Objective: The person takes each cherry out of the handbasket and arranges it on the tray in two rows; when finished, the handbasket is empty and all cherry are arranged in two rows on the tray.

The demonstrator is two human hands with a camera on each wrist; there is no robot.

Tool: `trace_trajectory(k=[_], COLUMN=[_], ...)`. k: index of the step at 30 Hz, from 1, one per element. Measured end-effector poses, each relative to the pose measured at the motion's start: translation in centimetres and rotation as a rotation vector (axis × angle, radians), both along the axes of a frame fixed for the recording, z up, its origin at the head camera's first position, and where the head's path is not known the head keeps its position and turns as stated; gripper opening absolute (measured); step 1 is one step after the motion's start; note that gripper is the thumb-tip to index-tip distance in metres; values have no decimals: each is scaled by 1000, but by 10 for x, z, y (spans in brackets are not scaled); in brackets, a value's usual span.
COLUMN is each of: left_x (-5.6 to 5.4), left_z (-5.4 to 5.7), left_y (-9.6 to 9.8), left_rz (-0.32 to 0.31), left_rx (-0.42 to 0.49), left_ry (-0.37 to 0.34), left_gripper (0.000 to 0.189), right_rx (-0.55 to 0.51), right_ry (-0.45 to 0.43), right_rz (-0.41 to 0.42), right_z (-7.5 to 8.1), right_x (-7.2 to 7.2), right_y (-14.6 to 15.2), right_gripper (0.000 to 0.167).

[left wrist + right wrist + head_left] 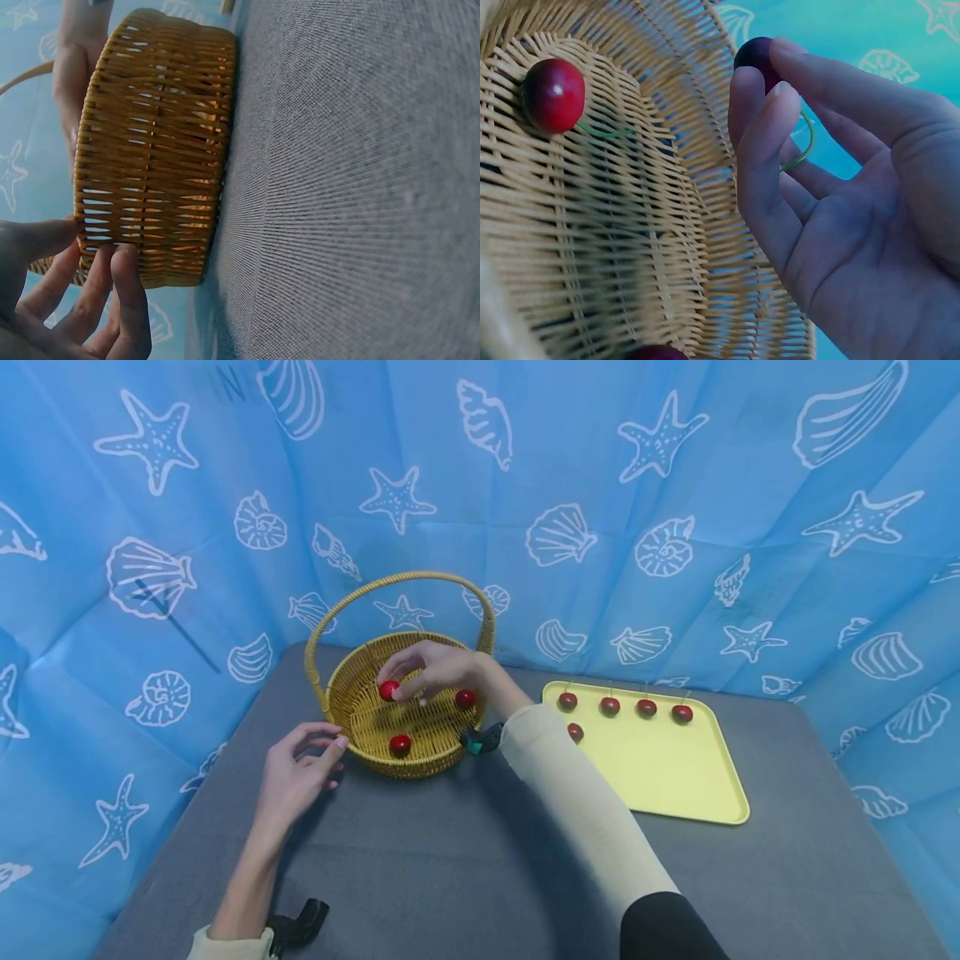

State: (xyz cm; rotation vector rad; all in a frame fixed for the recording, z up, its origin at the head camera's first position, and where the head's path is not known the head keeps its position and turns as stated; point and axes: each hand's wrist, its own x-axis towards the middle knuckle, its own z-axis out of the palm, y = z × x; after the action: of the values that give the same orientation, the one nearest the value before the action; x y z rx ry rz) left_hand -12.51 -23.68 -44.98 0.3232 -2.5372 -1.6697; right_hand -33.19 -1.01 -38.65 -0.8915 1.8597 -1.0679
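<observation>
I've got the right hand (438, 668) pinching a cherry (387, 691) in its fingertips over the wicker basket (416, 767), left hand (298, 768) gripping the rim, fingers curled.

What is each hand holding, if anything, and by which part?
The right hand pinches a cherry by its round body, not the stem; the left hand holds the basket by its rim, near one end of the handle.

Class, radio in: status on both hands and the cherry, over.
Right hand pinches cherry above basket. Left hand grips basket rim. Two more cherries visible inside. Nothing visibly in the way.
</observation>
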Motion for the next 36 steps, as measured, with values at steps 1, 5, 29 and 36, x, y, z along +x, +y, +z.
trace_trajectory(k=[1, 5, 29, 36], left_x=[0, 0, 0, 0], left_z=[0, 0, -1, -3], left_y=[0, 0, -1, -1], left_rz=[2, 7, 6, 5], left_rx=[-2, 2, 2, 6], left_ry=[-1, 3, 8, 17], left_gripper=[45, 44, 42, 42], right_rx=[-6, -37, -76, -26], right_ry=[3, 7, 95, 142], right_rz=[0, 14, 60, 67], right_z=[1, 4, 23, 25], right_x=[-1, -4, 0, 8], right_y=[2, 12, 93, 129], right_gripper=[41, 46, 39, 36])
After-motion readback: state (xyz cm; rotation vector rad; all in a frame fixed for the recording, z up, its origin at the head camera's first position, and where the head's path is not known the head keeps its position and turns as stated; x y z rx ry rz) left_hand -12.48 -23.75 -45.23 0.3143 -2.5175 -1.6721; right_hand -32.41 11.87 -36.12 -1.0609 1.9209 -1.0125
